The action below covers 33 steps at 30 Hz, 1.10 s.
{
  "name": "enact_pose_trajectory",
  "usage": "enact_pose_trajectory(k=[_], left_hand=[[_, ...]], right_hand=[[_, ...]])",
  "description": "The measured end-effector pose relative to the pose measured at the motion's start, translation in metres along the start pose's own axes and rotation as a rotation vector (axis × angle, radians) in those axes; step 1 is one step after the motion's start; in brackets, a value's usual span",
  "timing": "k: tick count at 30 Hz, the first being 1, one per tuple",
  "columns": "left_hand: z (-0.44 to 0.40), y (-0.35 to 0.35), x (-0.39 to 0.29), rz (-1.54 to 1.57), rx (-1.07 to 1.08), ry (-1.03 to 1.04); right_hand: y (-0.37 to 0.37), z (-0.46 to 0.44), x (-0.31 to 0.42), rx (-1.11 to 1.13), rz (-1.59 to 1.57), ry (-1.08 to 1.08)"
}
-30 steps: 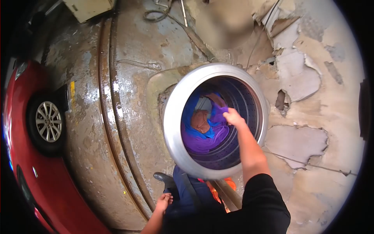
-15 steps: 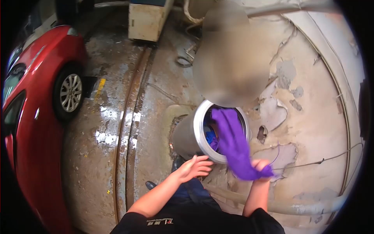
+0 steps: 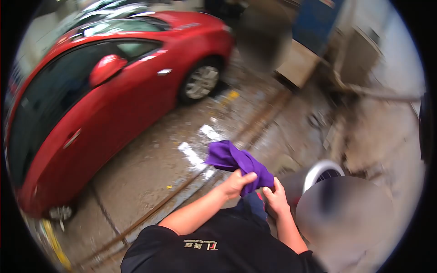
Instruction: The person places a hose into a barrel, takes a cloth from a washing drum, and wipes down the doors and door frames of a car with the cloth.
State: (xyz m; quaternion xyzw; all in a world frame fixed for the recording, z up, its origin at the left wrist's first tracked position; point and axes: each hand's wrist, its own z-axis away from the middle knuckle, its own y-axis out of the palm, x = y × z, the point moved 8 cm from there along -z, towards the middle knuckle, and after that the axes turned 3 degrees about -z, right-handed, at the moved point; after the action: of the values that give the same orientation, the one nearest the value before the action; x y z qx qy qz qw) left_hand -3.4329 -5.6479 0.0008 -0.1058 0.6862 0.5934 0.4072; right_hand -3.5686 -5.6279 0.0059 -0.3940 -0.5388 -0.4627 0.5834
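Observation:
A bunched purple cloth [image 3: 237, 160] is stretched between my two hands, in front of my body. My left hand [image 3: 240, 183] wraps round its middle with the thumb on top, and a loose end flops out beyond to the upper left. At the cloth's other end, my right hand [image 3: 276, 198] is closed on the fabric. A grey metal drum [image 3: 292, 185] with a bright round rim stands just right of my hands. A blurred patch covers part of the drum, and what lies inside cannot be made out.
A red car [image 3: 123, 109] fills the left side. A rusty rail [image 3: 182, 187] crosses the wet, worn floor. Toward the back stands a cream and blue cabinet [image 3: 298, 63]. A pipe [image 3: 382, 93] runs along the stained wall at right.
The purple cloth has come out of the drum and away to the left. My left hand, open before, now grips it too. My view has swung left toward the red car.

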Motion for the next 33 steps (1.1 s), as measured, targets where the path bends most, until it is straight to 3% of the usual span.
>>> enact_pose_trajectory(k=[3, 6, 10, 12, 14, 18, 22, 24, 26, 28, 31, 33], left_hand=[[0.07, -0.045, -0.057, -0.194, -0.244, 0.161], [0.155, -0.104, -0.092, -0.005, -0.404, 0.25], [0.265, -0.18, -0.079, 0.042, -0.698, 0.337], [0.308, -0.196, -0.068, 0.062, -0.801, 0.362], [0.343, -0.198, -0.079, 0.092, -0.901, 0.474], [0.404, -0.247, -0.082, 0.167, -1.053, 0.566], [0.461, -0.34, -0.063, 0.548, -1.266, 0.685], [0.487, -0.372, -0.084, 0.602, -1.292, 0.7], [0.512, -0.395, -0.114, 0.664, -1.373, 0.669], [0.543, -0.416, -0.152, 0.656, -1.45, 0.71], [0.576, -0.426, -0.213, 0.648, -1.525, 0.775], [0.601, -0.434, -0.235, 0.635, -1.564, 0.834]], right_hand=[[0.102, -0.043, 0.003, 0.155, 0.199, -0.172], [0.195, -0.057, -0.012, 0.468, 0.204, -0.081], [0.294, -0.061, -0.014, 0.797, 0.341, -0.209], [0.333, -0.062, -0.056, 0.995, 0.313, -0.015], [0.373, -0.065, -0.073, 1.093, 0.262, -0.009], [0.461, -0.08, -0.106, 1.275, 0.196, 0.22], [0.579, -0.109, -0.207, 1.598, 0.417, 0.171], [0.653, -0.127, -0.259, 1.667, 0.466, 0.136], [0.744, -0.14, -0.234, 1.709, 0.479, 0.055], [0.836, -0.175, -0.214, 1.563, 0.518, -0.063], [0.986, -0.21, -0.144, 1.339, 0.477, -0.671], [1.061, -0.213, -0.083, 1.175, 0.471, -0.843]])
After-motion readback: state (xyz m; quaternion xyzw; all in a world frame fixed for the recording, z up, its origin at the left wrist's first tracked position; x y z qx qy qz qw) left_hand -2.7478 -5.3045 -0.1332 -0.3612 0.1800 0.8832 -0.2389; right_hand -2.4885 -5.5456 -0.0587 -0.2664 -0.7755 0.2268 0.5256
